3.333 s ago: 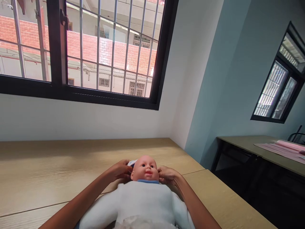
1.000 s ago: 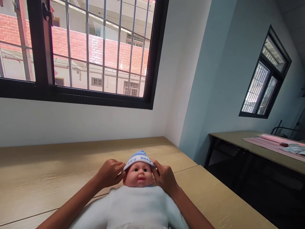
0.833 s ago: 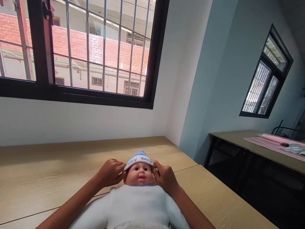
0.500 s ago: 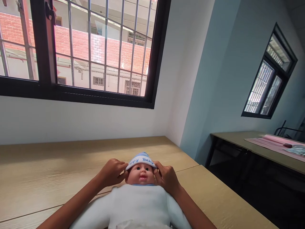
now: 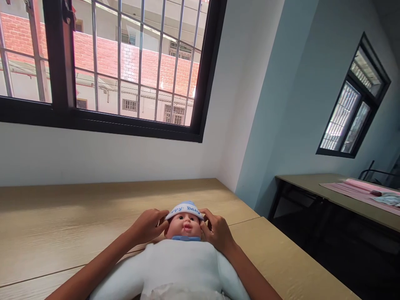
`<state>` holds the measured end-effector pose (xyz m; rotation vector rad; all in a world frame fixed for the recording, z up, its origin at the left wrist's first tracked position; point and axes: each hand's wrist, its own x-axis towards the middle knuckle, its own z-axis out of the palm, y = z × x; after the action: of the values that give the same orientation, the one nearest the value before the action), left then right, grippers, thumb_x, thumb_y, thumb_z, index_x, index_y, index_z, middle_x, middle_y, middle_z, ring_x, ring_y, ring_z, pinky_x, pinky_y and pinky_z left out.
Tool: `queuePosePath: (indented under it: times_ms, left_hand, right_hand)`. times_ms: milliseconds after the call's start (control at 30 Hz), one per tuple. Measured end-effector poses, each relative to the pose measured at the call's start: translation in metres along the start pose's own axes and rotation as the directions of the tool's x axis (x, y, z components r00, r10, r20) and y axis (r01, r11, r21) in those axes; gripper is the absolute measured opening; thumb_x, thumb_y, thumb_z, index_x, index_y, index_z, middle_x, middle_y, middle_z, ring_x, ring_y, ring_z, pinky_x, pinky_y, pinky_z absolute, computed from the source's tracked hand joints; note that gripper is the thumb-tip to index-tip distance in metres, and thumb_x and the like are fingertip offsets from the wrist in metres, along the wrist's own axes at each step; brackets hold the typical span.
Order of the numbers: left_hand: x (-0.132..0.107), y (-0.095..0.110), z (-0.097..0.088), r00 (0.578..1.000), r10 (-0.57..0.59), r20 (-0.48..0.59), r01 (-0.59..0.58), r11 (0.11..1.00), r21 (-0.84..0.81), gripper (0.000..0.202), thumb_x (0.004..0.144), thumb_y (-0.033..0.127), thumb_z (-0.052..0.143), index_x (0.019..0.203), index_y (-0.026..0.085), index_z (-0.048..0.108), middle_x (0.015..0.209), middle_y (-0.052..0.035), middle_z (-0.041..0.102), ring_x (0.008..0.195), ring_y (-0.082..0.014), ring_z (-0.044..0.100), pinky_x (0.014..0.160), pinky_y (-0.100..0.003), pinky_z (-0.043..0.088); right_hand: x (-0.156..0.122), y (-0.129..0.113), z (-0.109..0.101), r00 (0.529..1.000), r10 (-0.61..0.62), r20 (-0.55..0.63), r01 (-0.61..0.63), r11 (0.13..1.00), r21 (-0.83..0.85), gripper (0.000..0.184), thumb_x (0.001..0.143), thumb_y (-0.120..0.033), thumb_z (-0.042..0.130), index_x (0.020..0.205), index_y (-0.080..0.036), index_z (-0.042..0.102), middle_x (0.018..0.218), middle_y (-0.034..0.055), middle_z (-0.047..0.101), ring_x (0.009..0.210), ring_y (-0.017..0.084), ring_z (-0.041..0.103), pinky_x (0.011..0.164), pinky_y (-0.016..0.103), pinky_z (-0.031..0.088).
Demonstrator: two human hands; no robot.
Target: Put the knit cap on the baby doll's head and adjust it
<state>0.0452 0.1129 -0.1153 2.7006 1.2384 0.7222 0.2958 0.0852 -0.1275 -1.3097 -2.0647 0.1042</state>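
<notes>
A baby doll (image 5: 184, 266) in a pale long-sleeved top with a blue collar lies on its back on the wooden table (image 5: 62, 225), its head away from me. On its head sits a blue and white baby hat (image 5: 185, 209) with blue lettering on the band. My left hand (image 5: 150, 226) pinches the hat's edge at the left side of the doll's head. At the opposite side, my right hand (image 5: 217, 230) has thumb and fingers closed on the brim. Whitish, crumpled material (image 5: 181, 291) shows at the doll's waist, cut off by the lower frame edge.
Behind the table stands a white wall with a barred, black-framed window (image 5: 131, 62). To the right, past a gap, a second table (image 5: 300, 183) bears a pink cloth (image 5: 337, 189) and a light blue item (image 5: 387, 198).
Both hands stay at the hat's sides, with only slight finger movement. The doll's head is tipped back slightly, and more of the blue collar shows. The view has shifted a little.
</notes>
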Motion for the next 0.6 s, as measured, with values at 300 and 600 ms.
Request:
queuePosePath:
  times_ms: [300, 600]
  left_hand:
    - [0.000, -0.001, 0.004, 0.987, -0.135, 0.091, 0.162, 0.751, -0.641, 0.019, 0.080, 0.034, 0.037, 0.070, 0.019, 0.043, 0.056, 0.0023, 0.056, 0.050, -0.0139, 0.055, 0.045, -0.021, 0.037]
    - [0.006, 0.007, -0.006, 0.981, -0.175, 0.084, 0.194, 0.848, -0.492, 0.018, 0.079, 0.029, 0.037, 0.064, 0.020, 0.039, 0.052, 0.0041, 0.050, 0.049, -0.0122, 0.048, 0.048, -0.022, 0.034]
  right_hand:
    - [0.001, 0.003, 0.001, 0.990, 0.138, -0.010, -0.134, 0.976, 0.170, 0.029, 0.084, -0.027, 0.034, 0.100, -0.023, 0.058, 0.069, -0.0027, 0.062, 0.049, 0.012, 0.053, 0.060, 0.023, 0.039]
    - [0.007, 0.004, 0.007, 0.986, 0.132, -0.104, -0.089, 0.936, 0.341, 0.023, 0.084, -0.034, 0.044, 0.088, -0.018, 0.059, 0.086, 0.0048, 0.062, 0.069, 0.015, 0.057, 0.059, 0.024, 0.046]
